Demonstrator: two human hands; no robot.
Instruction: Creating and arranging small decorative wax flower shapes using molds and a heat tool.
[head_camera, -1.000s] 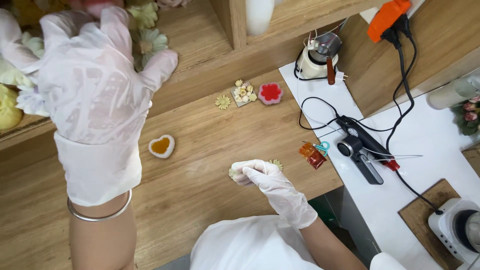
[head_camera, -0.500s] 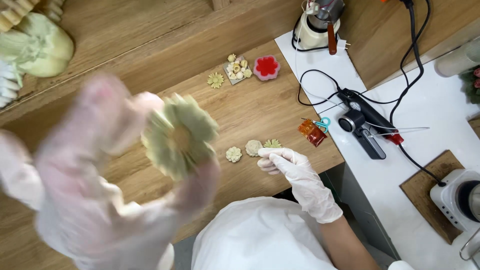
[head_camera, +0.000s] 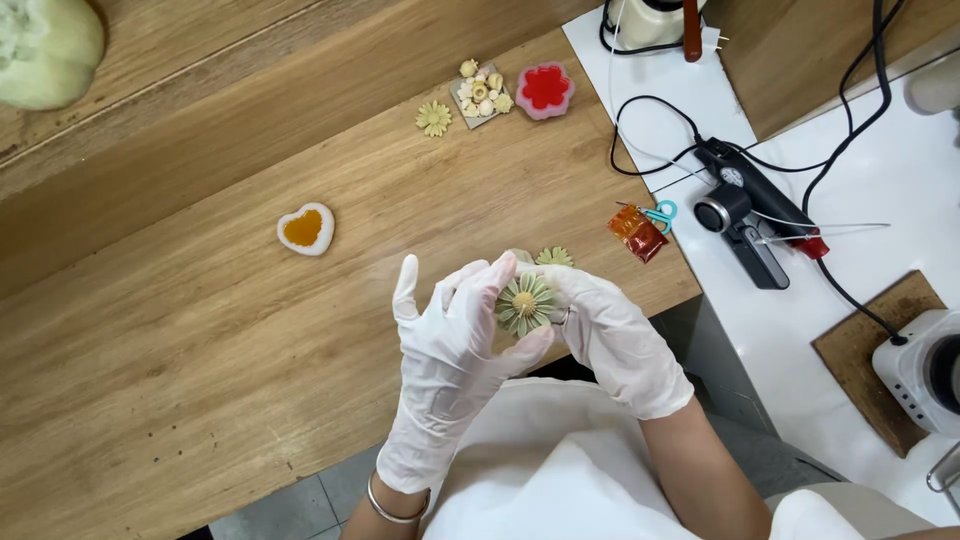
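Both of my hands wear white gloves and meet over the front edge of the wooden table (head_camera: 200, 380). My left hand (head_camera: 450, 350) and my right hand (head_camera: 605, 335) together hold a pale green daisy-shaped flower piece (head_camera: 524, 304) between their fingertips, its petals facing up. Just behind my right hand lies another small green flower piece (head_camera: 554, 257) on the wood.
On the table sit a heart-shaped white dish with amber filling (head_camera: 306, 229), a yellow-green flower (head_camera: 433, 118), a small tray of cream pieces (head_camera: 481, 91) and a red flower-shaped dish (head_camera: 545, 89). An orange packet (head_camera: 637, 232), a black tool with cables (head_camera: 745, 210) and a white appliance (head_camera: 925, 370) lie right.
My left hand has come down from the raised shelf area with the green flower and joined my right hand, which has lifted off the table to grip it too.
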